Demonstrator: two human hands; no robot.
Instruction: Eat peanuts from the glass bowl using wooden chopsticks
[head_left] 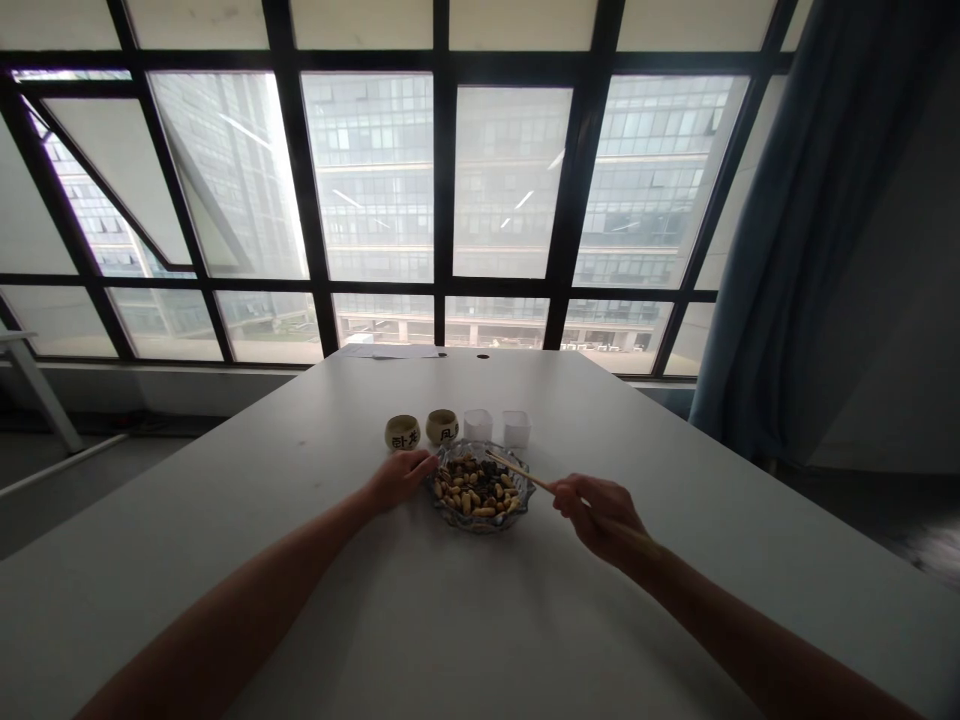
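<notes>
A glass bowl (480,525) is set on a white table (480,620), straight ahead at twelve o'clock from the viewer, and is filled with peanuts (469,498) and smaller dark pieces (493,482). With the bowl taken as the clock's centre, the left hand (401,478) is placed at nine o'clock, its fingertips brought against the rim; whether the rim is pinched between thumb and fingers cannot be told. The right hand (600,510) is held at about four o'clock, clear of the bowl, with a pair of chopsticks (525,473) pinched between its fingers. The tips are pointed toward ten o'clock, over the far part of the bowl — whether anything is gripped by them cannot be made out.

Just beyond the bowl, four cups are lined up: two pale ones with dark writing at ten (403,432) and eleven o'clock (442,427), and two whitish, cloudy ones at twelve (478,425) and one o'clock (516,428). Papers (397,352) are laid at the table's far end, toward eleven — the windows (379,180) are seen behind.
</notes>
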